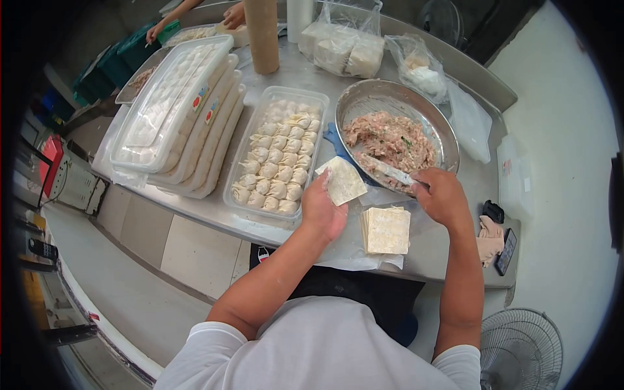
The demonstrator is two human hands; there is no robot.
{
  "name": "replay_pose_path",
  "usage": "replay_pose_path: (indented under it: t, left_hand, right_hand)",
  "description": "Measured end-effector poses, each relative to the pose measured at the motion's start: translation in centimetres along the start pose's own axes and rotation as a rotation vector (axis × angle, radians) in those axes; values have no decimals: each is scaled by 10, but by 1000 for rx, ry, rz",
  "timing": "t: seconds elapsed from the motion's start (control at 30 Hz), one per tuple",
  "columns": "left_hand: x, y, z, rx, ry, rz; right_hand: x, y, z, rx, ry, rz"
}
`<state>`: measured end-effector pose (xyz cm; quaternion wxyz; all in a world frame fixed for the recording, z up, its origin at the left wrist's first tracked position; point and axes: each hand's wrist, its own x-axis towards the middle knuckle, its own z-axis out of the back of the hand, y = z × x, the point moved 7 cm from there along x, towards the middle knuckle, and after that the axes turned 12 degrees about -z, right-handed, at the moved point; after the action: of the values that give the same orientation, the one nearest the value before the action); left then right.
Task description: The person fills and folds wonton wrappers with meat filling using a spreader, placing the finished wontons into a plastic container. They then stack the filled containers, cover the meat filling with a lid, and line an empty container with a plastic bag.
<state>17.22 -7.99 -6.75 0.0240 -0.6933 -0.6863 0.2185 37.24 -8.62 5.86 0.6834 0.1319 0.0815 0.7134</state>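
A square dumpling wrapper (345, 182) lies on the fingers of my left hand (321, 210), its edge held by the thumb. My right hand (442, 195) grips a spatula-like spreader (385, 170) whose blade reaches into the minced meat filling (393, 140). That filling sits in a wide round metal pan (448, 127), just ahead of both hands. Between my forearms a stack of square wrappers (388, 231) rests on a clear plastic sheet. Left of my left hand stands a plastic tray (230, 195) holding rows of folded dumplings (276, 159).
Stacked lidded trays of dumplings (175, 110) stand at the left. Bagged wrapper blocks (344, 49) and a brown cylinder (261, 36) are at the back. A phone (506, 252) and cloth (490, 240) lie near the right edge. Another person's hand (155, 32) works at far left.
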Motion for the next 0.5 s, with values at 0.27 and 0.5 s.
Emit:
replay_pose_path:
  t: [0.27,0.5]
  left_hand:
    - [4,-4,-12,47,3,-14]
    - [4,-2,-13,-60,133,32]
  right_hand:
    - [0,25,-11,-107,-24,-49]
    - [-30,28,5,270,-124,147]
